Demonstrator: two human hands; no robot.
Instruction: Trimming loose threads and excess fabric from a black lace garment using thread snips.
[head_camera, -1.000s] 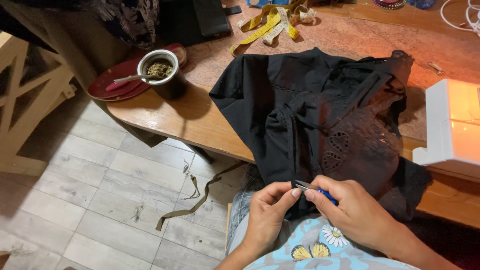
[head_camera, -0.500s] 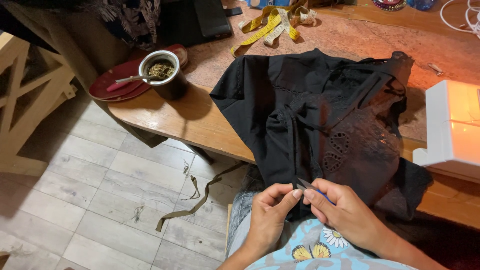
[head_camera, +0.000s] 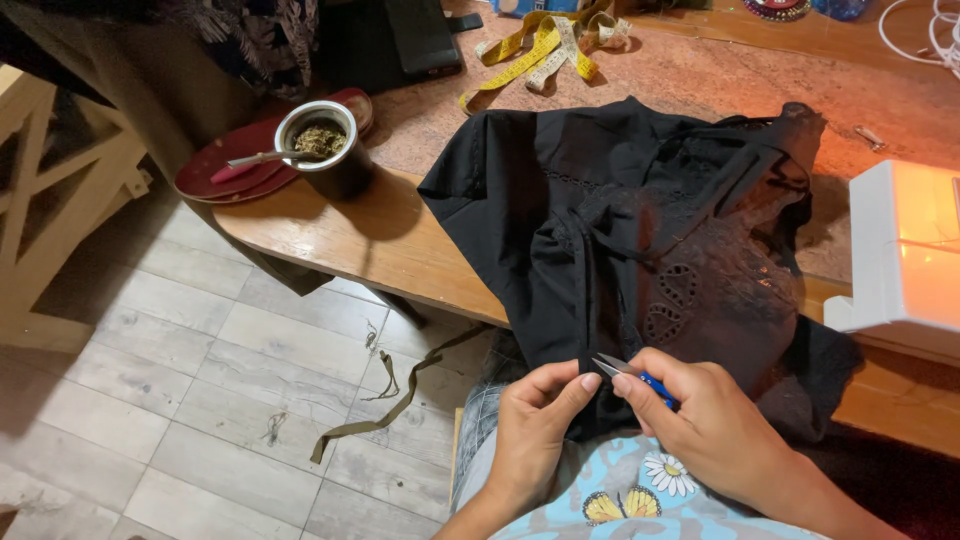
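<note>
The right hand (head_camera: 715, 435) is pinching a small blue-handled thread snip (head_camera: 628, 374), its blades pointing left toward the left hand (head_camera: 535, 430) and barely parted. The left hand's fingertips (head_camera: 588, 382) are closing on the black garment (head_camera: 640, 250) hem, just beside the blade tips, while the cloth is stretching away above both hands across the wooden table (head_camera: 380, 240).

Matt black cloth garment (head_camera: 640, 240), soft and creased, with openwork embroidery, drapes over the smooth, satiny brown wooden table edge (head_camera: 350, 240). Small thread snips (head_camera: 628, 374): bright metal blades, blue plastic grip. Shiny round metal-rimmed cup (head_camera: 325, 145) on glossy red plates (head_camera: 215, 170). Yellow measuring tape (head_camera: 540, 45) looks slick. Pale floor tiles (head_camera: 180, 380) have a rough wood-grain finish.
</note>
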